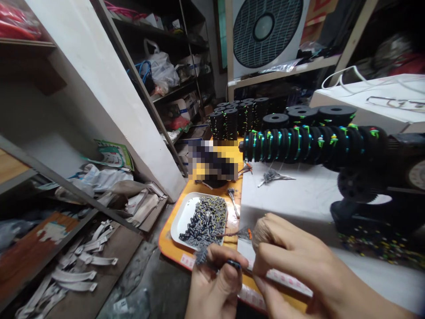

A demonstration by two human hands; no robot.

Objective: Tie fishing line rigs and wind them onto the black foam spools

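My left hand is closed at the bottom centre, pinching a small dark component between thumb and fingers, with a bundle of thin wire-legged parts sticking out behind it. My right hand is curled beside it, fingers bent toward the same piece, with a small orange-tipped part showing by its knuckles. Just beyond the hands a white tray holds a heap of small dark cylindrical components. It rests on an orange table.
A long row of black rings with coloured ties lies across a white board. Stacks of black rings stand behind. A black machine with a gear sits right. Cluttered shelves fill the left; a fan stands behind.
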